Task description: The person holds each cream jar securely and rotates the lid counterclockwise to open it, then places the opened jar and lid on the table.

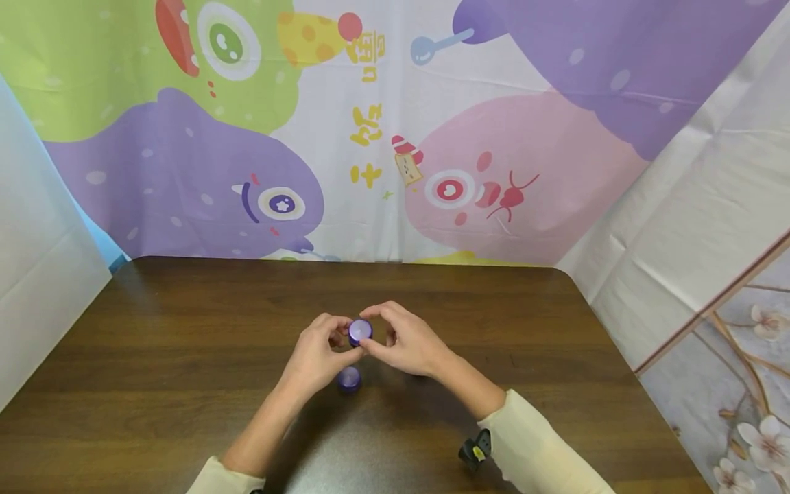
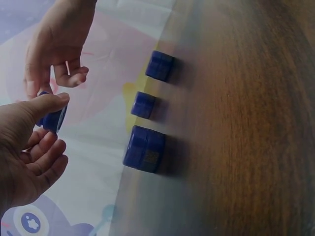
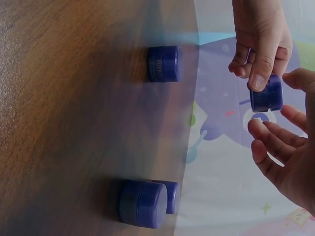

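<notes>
Mid-table, both hands [image 1: 361,343] pinching purple jar [image 1: 360,331], table edges [image 1: 345,261] well apart.

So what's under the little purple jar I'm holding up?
Below the raised jar, another small purple jar stands on the wooden table. The wrist views show three jars on the table; in the head view the hands cover the others.

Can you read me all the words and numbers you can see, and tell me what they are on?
Backdrop cloth: yellow characters near the top and middle, too stylised to read for sure.
Jar on the table: pale lettering on its side, too blurred to read.
Biggest jar: a gold patch on its side, unreadable.
Small purple jar held by the left hand and right hand: no text shows.
No numbers anywhere.
</notes>
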Available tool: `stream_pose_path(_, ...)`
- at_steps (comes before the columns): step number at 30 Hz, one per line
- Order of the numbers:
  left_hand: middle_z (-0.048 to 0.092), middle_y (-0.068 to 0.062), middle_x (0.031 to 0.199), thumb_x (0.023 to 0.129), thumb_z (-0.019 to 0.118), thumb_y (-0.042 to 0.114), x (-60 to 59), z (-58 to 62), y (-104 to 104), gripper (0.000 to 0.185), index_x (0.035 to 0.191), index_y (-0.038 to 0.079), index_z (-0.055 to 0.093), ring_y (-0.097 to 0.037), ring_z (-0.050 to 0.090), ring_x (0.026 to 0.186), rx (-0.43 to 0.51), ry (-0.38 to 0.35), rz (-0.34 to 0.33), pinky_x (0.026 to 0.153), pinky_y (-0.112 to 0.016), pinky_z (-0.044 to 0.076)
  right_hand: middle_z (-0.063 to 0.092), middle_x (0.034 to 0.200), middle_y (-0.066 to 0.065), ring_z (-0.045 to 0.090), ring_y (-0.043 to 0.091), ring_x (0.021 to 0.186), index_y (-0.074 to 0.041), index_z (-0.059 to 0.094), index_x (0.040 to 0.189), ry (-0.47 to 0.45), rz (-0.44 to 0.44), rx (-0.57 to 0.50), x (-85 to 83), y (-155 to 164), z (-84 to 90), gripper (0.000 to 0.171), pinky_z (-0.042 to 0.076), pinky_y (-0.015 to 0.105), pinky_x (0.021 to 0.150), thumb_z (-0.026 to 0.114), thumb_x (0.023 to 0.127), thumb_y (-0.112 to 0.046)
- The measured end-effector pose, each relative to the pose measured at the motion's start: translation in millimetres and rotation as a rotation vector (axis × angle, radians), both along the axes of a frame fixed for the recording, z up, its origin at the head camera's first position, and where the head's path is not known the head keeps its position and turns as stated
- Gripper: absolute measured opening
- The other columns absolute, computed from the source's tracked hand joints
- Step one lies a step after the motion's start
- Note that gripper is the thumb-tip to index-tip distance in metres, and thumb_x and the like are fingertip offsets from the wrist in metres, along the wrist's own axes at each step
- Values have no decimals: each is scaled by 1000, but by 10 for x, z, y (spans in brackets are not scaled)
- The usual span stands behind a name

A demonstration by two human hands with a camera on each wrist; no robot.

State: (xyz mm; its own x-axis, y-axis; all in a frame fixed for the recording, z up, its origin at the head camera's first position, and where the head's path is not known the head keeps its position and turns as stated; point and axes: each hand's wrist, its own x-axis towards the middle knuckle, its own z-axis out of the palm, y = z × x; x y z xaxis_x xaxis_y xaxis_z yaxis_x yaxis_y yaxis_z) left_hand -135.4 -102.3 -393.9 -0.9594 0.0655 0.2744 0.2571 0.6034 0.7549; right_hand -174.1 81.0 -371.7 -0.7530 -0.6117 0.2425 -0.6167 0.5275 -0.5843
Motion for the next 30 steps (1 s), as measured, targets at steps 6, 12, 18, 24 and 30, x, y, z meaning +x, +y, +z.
stream_pose_path(6, 58, -3, 90, 71, 81, 16, 1, 2, 3, 36, 100, 5, 65, -15, 56, 78, -4, 10, 3, 69, -23, 48, 57, 110, 3, 47, 3, 58, -15, 54, 119, 4, -16, -2, 5, -2, 14, 40, 44, 17, 52, 67, 85, -31)
stream_pose_path(12, 58, -3, 90, 69, 82, 14, 4, 0, 17, 36, 99, 5, 65, -14, 56, 78, 3, 19, 3, 68, -23, 48, 57, 109, 0, 46, 3, 59, -15, 56, 117, 24, 5, -3, 8, -1, 25, 34, 43, 17, 52, 66, 86, -24)
stream_pose_path(18, 58, -3, 90, 70, 81, 16, 5, 5, 16, 36, 100, 5, 65, -14, 56, 78, 1, 8, -5, 69, -23, 48, 56, 110, -1, 46, 3, 61, -14, 55, 122, 12, 12, -7, 19, 5, 28, 38, 44, 18, 53, 65, 87, -25)
stream_pose_path(24, 57, -3, 90, 71, 81, 17, 3, 11, 20, 36, 101, 5, 64, -13, 55, 78, 3, -7, -10, 69, -23, 47, 56, 107, -1, 47, 3, 59, -14, 56, 117, 18, -8, -16, 14, 2, 18, 37, 44, 18, 52, 68, 85, -30)
stream_pose_path(30, 57, -3, 89, 70, 81, 15, -7, 9, 24, 36, 100, 5, 65, -13, 56, 77, 7, 6, -10, 68, -22, 47, 57, 107, -1, 47, 3, 59, -15, 57, 115, 32, 15, -18, 1, 1, 13, 32, 44, 17, 52, 67, 86, -25)
